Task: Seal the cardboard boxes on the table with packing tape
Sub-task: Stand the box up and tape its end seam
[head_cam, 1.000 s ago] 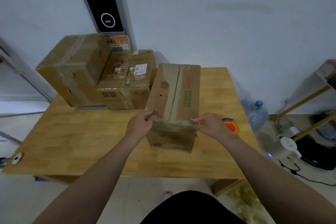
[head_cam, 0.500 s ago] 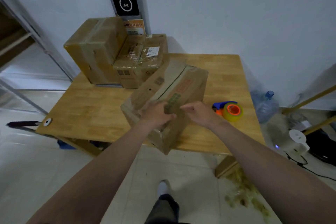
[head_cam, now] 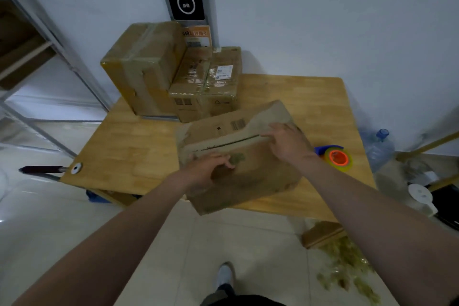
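A long cardboard box (head_cam: 248, 181) lies across the near edge of the wooden table (head_cam: 129, 151), overhanging it toward me, its open flap seam facing up. My left hand (head_cam: 208, 171) grips the box's top at the left end of the seam. My right hand (head_cam: 288, 141) presses the flaps down at the right end. A tape dispenser (head_cam: 335, 158) with a blue handle and an orange-cored roll rests on the table just right of the box, beside my right wrist.
Two taped boxes stand at the table's back: a tall box (head_cam: 144, 64) and a lower box (head_cam: 206, 84). A water bottle (head_cam: 380, 146), a white kettle (head_cam: 421, 196) and tape scraps (head_cam: 345, 268) are on the floor to the right. A metal shelf frame (head_cam: 49, 40) stands left.
The box has been turned from lengthwise to crosswise, seam now running left to right. My hands shifted along it, the right one farther away. The view moved left and down.
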The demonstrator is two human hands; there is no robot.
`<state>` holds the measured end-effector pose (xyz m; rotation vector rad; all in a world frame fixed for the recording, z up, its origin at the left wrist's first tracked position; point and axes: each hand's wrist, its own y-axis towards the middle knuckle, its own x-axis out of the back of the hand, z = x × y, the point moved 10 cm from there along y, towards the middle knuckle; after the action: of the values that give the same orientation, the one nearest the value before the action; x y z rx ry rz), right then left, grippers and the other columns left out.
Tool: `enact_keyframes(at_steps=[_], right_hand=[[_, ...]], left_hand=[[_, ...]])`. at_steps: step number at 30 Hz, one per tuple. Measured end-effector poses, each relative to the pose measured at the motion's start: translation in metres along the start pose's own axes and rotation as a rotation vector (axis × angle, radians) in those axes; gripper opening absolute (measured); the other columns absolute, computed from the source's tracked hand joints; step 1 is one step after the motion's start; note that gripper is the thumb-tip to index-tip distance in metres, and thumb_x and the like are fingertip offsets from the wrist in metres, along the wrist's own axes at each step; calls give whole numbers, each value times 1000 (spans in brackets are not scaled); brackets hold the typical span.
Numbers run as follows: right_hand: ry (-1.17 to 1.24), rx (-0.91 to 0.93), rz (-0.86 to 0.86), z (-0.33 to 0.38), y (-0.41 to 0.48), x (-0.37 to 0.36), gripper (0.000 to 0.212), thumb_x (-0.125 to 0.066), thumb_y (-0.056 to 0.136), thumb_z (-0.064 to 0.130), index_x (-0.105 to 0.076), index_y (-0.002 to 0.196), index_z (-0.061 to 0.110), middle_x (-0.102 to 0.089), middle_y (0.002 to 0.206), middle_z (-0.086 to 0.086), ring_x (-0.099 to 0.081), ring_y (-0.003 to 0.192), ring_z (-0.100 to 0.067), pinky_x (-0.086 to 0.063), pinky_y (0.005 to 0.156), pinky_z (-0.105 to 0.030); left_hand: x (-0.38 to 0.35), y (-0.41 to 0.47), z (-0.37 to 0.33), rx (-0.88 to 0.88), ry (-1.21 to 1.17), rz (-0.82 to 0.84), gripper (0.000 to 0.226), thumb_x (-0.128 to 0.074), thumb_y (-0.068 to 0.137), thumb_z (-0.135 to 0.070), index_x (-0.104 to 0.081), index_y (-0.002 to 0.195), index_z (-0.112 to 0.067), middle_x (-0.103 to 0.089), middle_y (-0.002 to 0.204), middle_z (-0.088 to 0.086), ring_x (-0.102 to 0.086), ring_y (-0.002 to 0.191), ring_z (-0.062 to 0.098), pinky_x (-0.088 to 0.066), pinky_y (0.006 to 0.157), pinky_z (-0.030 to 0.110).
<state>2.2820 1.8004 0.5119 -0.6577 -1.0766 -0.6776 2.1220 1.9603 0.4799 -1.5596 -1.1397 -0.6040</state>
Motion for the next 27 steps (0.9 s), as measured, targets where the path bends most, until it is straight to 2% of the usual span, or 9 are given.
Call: enact_keyframes(at_steps=[3,5,8,10,12,16,19,23,27], right_hand=[[-43,-30,45,1,10,-15,48,-60,98,28,-50,143,41,-23,165,0,-10,153,-30,-13,121,-61],[-49,-63,140,1,18,-26,66,-64,94,49,-34,152,45,-6,169,3,2,155,-31,-7,119,-66],[-65,-56,224,5,26,-35,82,-63,92,57,-13,157,48,7,169,6,11,154,-32,-9,118,-69],[-28,-75,291,1,23,-44,78,-58,94,60,-14,157,49,16,168,7,20,152,-32,-11,118,-68],[-11,-96,329,-5,14,-52,74,-53,96,62,-14,157,49,21,167,6,25,151,-31,-12,120,-61],[-86,-116,313,-14,-4,-48,72,-46,98,64,-11,158,47,16,168,0,19,152,-37,-9,122,-53],[-104,-123,311,-29,-21,-47,71,-45,96,66,-14,157,48,11,168,-4,12,152,-39,-6,124,-52],[-129,-149,246,-50,-63,-43,67,-42,98,63,-16,157,47,3,167,-6,2,147,-44,-10,122,-50],[-124,-208,176,-75,-111,-35,62,-40,100,57,-18,157,44,-6,163,-8,-5,143,-42,-20,119,-47]], left_hand=[[21,-20,55,52,-73,-87,56,-67,88,3,-64,122,-41,-39,160,-14,-33,149,15,-27,120,39],[31,-26,79,117,-148,-147,53,-65,88,6,-65,111,-42,-47,155,-10,-42,144,17,-35,116,35],[30,-25,72,192,-118,-141,62,-62,89,1,-58,118,-54,-44,155,-10,-40,144,22,-32,117,53],[20,-21,48,212,-108,-108,66,-58,90,-3,-55,132,-54,-34,160,-10,-25,151,25,-14,117,72],[10,-13,16,194,-156,-106,66,-58,89,-8,-53,138,-51,-29,162,-9,-6,156,24,2,110,82],[-14,7,-38,231,-314,-124,50,-66,89,-43,-56,137,-32,-17,165,7,6,157,29,16,107,81],[-34,13,-77,289,-339,-121,78,-69,80,-67,-45,142,-25,-2,169,11,17,154,39,18,103,81],[-68,16,-136,226,-242,-43,108,-77,69,-71,-26,157,-36,15,170,5,35,143,54,24,98,81],[-77,13,-158,113,-137,9,109,-78,67,-69,-24,158,-44,13,171,-1,34,144,51,22,101,81]])
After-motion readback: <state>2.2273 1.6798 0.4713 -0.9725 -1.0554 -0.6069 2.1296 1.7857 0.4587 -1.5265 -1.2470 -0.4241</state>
